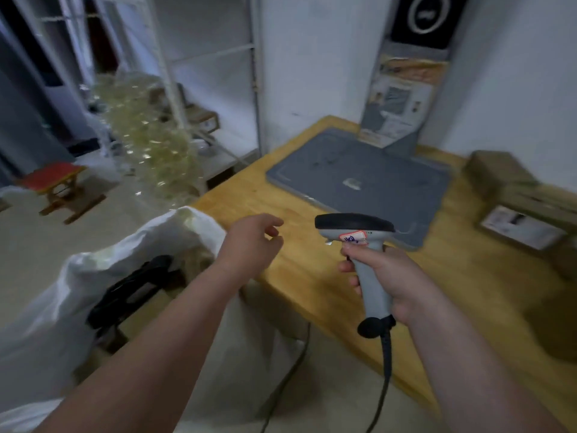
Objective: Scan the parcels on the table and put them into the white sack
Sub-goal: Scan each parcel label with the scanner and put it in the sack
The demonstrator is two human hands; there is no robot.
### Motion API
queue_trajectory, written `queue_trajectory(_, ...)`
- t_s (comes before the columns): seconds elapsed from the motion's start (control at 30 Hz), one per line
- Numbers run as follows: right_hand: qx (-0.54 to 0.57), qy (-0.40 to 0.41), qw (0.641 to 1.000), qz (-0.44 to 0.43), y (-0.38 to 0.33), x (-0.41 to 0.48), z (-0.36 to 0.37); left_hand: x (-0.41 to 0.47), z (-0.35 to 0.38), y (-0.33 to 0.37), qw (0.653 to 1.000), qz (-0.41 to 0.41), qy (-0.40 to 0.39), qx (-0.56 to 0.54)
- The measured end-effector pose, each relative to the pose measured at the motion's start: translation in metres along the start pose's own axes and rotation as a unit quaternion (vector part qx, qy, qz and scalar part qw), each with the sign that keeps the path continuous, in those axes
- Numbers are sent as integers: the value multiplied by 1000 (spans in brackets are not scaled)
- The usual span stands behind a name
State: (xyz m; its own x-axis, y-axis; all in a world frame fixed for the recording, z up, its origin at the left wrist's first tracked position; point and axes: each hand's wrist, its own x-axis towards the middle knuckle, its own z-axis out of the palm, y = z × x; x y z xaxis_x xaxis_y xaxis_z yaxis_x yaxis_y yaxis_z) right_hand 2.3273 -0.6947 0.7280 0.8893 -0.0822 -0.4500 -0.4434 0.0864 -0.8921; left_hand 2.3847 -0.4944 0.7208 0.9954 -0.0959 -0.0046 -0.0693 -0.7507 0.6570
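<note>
My right hand grips the grey handle of a barcode scanner with a black head, held over the wooden table. My left hand hovers empty with loosely curled fingers above the table's left corner, beside the white sack. The sack stands open at the table's left; a black parcel and brownish parcels lie inside. Brown cardboard parcels sit at the table's right side, one with a white label.
A grey weighing platform lies on the table's far half, with its post against the wall. The scanner cable hangs off the table edge. A red stool, bubble wrap and white shelving stand at the left.
</note>
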Motion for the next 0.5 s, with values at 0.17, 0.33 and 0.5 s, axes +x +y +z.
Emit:
queue_trajectory(0.17, 34, 109, 993, -23, 1, -38, -109, 3, 78, 98, 992, 107, -67, -19)
queue_trajectory(0.33, 55, 220, 973, -42, 14, -79, -206, -11, 165, 186, 972, 178, -155, -22)
queue_trajectory(0.5, 71, 294, 951, -58, 28, -118, -282, -27, 256, 253, 942, 239, -237, 2)
